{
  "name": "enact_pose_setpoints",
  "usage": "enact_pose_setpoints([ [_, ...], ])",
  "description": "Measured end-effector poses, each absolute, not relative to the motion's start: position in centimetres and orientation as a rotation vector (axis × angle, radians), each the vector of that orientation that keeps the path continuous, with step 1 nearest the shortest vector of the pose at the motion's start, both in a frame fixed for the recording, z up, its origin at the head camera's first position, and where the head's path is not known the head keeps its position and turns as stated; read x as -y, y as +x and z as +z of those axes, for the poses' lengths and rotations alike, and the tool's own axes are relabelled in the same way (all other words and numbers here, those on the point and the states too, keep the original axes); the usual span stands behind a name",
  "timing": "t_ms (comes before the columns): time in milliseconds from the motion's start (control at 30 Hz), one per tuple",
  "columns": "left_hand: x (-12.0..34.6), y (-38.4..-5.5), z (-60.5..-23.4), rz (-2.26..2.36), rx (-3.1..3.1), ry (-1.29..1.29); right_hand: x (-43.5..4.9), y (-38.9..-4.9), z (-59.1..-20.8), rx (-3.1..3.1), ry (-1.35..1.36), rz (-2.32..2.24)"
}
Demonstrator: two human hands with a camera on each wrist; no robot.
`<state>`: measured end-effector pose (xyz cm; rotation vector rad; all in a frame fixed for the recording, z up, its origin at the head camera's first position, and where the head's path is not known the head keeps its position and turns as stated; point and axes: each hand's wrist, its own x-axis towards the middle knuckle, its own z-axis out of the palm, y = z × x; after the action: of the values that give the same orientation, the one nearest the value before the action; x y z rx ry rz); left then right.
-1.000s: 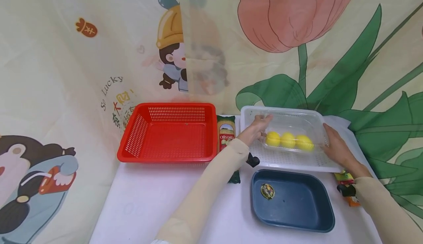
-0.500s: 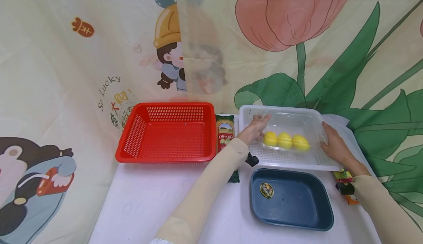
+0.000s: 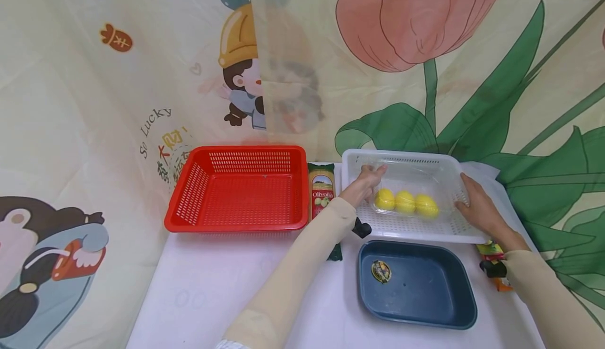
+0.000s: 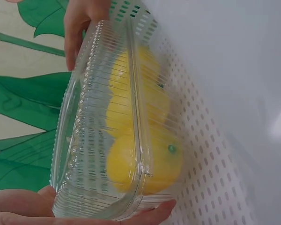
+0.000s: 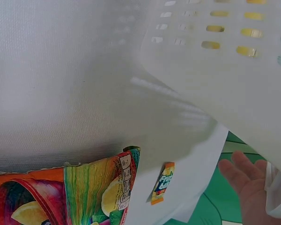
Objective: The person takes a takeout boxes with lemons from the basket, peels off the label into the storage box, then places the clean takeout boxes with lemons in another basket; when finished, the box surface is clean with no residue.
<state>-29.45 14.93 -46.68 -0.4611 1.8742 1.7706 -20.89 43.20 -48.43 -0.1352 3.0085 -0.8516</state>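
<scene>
A clear plastic box (image 3: pixel 416 178) holding three yellow lemons (image 3: pixel 405 202) sits inside the white perforated basket (image 3: pixel 454 232). My left hand (image 3: pixel 364 185) grips the box's left end; in the left wrist view its fingers (image 4: pixel 152 216) lie along that near end, with the lemons (image 4: pixel 131 112) behind clear plastic. At the basket's right end, my right hand (image 3: pixel 479 207) holds the rim, its thumb on the inner side. Its fingers (image 5: pixel 241 171) show outside the basket in the right wrist view; the rim hides part of the hand.
To the left is a red basket (image 3: pixel 236 228), with a green Olivoila packet (image 3: pixel 323 191) beside it. A dark blue tray (image 3: pixel 420 291) stands in front. At the right lie a colourful packet (image 5: pixel 93 187) and a small yellow-orange sachet (image 5: pixel 162 183). A printed curtain hangs behind.
The clear box with the lemons has shifted slightly left and settled in the white basket. My right hand has come off the box's right end onto the basket rim; my left hand stays.
</scene>
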Motion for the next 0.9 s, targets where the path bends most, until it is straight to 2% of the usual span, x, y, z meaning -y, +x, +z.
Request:
enact_pose_setpoints([
  [900,-14.98,-29.95,-46.99,1.807,-1.77,-0.535,-43.41,-20.67,-48.33,-2.99,-0.123,-0.841],
])
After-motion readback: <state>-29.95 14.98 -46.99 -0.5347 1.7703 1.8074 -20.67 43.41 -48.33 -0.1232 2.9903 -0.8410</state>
